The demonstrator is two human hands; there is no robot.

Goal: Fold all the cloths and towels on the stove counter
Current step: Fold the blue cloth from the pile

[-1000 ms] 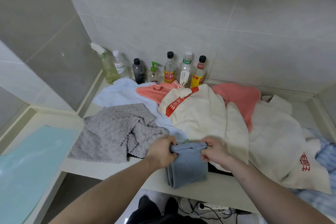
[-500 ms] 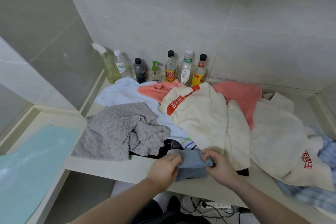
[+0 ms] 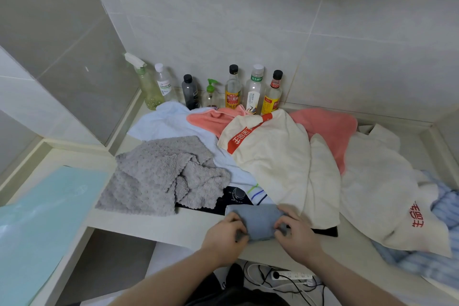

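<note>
A small blue-grey cloth point(image 3: 258, 218), folded into a compact rectangle, lies at the counter's front edge. My left hand point(image 3: 224, 237) pinches its left side and my right hand point(image 3: 296, 233) pinches its right side. Behind it lie a crumpled grey dotted cloth point(image 3: 159, 174), a pale blue towel point(image 3: 169, 122), a coral towel point(image 3: 323, 124), a cream towel with a red band point(image 3: 270, 154), another cream towel with red characters point(image 3: 387, 196) and a blue striped cloth point(image 3: 444, 208) at the far right.
Several bottles point(image 3: 233, 89) and a spray bottle point(image 3: 146, 84) stand along the back wall. A black stove panel with a knob point(image 3: 237, 194) shows under the cloths. A turquoise sheet point(image 3: 37, 226) lies on the left. A power strip and cables point(image 3: 290, 276) lie below the counter.
The blue-grey cloth hung over the counter's edge a second ago; both hands have folded it up shorter and set it flat on the front edge. The other cloths have not moved.
</note>
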